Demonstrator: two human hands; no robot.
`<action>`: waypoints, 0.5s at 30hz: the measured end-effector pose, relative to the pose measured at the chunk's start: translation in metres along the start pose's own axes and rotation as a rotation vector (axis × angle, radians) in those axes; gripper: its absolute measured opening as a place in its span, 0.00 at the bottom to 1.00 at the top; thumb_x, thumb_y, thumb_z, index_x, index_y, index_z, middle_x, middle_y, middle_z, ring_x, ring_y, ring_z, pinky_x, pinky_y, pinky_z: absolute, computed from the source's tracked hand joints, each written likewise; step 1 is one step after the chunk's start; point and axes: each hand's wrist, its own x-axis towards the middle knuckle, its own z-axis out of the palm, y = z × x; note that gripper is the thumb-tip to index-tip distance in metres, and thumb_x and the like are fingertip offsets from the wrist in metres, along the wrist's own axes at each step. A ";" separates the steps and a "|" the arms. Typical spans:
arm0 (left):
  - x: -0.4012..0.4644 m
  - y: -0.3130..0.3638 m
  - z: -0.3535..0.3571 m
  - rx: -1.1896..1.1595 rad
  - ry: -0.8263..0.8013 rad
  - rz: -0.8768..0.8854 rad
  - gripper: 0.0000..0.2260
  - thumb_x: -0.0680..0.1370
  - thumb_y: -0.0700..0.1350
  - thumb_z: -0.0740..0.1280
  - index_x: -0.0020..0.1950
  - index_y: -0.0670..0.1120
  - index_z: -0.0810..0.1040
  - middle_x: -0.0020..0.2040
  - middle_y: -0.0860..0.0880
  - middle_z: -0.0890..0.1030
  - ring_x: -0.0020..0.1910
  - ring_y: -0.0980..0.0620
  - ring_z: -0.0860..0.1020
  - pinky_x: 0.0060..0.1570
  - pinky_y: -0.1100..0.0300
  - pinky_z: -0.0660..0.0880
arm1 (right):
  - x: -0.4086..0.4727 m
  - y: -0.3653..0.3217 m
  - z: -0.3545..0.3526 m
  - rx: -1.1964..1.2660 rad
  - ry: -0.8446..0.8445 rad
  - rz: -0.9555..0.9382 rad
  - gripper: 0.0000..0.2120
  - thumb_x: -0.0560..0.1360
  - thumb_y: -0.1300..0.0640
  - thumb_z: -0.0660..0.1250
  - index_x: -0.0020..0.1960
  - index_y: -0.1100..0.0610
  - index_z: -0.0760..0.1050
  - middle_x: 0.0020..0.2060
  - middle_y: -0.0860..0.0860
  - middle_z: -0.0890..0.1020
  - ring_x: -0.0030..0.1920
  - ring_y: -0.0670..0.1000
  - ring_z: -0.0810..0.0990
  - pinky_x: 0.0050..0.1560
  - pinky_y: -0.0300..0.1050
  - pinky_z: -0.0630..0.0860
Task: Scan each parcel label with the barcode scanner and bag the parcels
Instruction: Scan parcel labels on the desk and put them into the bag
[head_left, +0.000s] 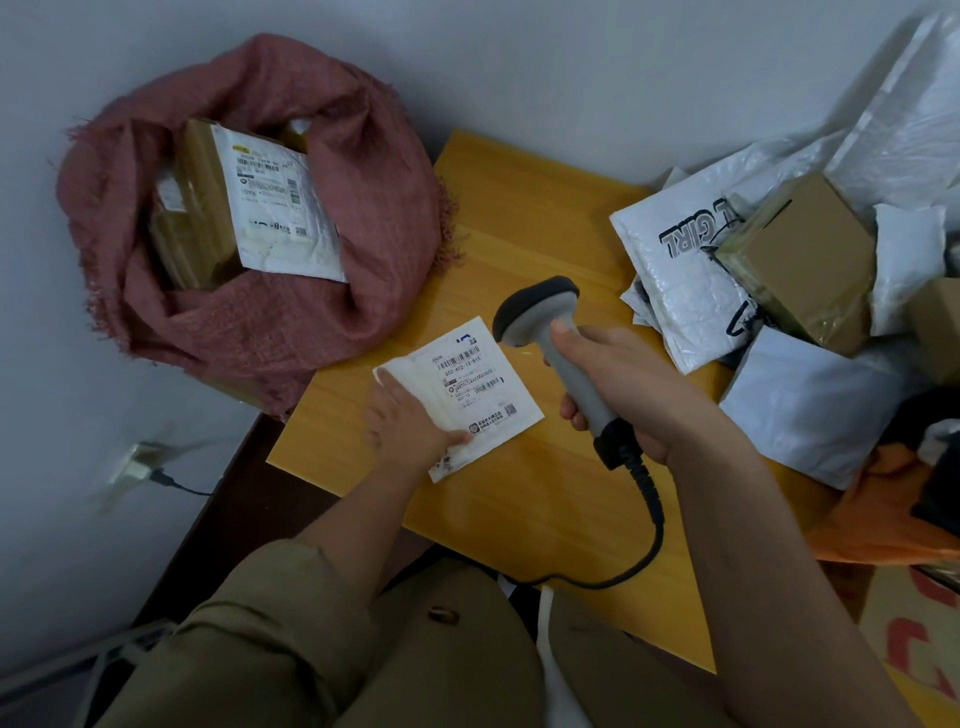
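A small white parcel (460, 397) is laid flat on the yellow wooden table (524, 218), its printed label with barcodes facing up. It is held down by the left hand (410, 421), whose fingers are laid across the parcel's left part, with the thumb pressed along its near edge. A grey barcode scanner (550, 343) is gripped by the right hand (618, 384), the fingers being curled round the handle and the thumb laid along its top. The dark scanner head is held just above the table, right beside the far right corner of the parcel. A black coiled cable (644, 525) is led from the base of the handle down over the near edge of the table.

To the far left, a dusty-pink fabric bag (291, 312) is seen open, partly resting on the table's left corner. Inside it a white labelled mailer (275, 208) is laid over a brown taped box (192, 228).

On the right side of the table, a heap of unsorted parcels is piled: a white bubble mailer printed with black lettering (680, 270), a brown cardboard box (800, 260) resting on it, and a plain white poly mailer (810, 405) nearer. Orange material (878, 514) is seen at the near right edge of the heap.

Olive-brown sleeves (270, 613) are worn pushed back on both arms.
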 end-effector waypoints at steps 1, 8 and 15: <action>-0.001 -0.001 0.002 -0.056 -0.005 -0.044 0.68 0.59 0.62 0.80 0.77 0.40 0.33 0.77 0.39 0.48 0.74 0.38 0.55 0.70 0.46 0.59 | -0.001 -0.004 0.002 -0.008 -0.002 -0.018 0.21 0.82 0.41 0.58 0.61 0.57 0.75 0.32 0.56 0.79 0.30 0.50 0.77 0.36 0.46 0.75; -0.001 -0.007 0.005 -0.189 0.014 -0.032 0.64 0.59 0.58 0.82 0.76 0.37 0.42 0.71 0.40 0.57 0.67 0.43 0.67 0.63 0.52 0.69 | -0.009 -0.016 0.012 0.032 0.018 -0.103 0.14 0.82 0.44 0.59 0.50 0.53 0.76 0.31 0.55 0.77 0.29 0.49 0.75 0.36 0.48 0.73; 0.002 -0.007 0.001 -0.165 -0.018 -0.014 0.65 0.59 0.61 0.81 0.77 0.35 0.41 0.74 0.40 0.54 0.70 0.45 0.63 0.64 0.54 0.68 | -0.019 -0.019 0.010 0.102 0.064 -0.093 0.15 0.82 0.46 0.61 0.48 0.56 0.77 0.31 0.56 0.77 0.27 0.49 0.74 0.31 0.45 0.72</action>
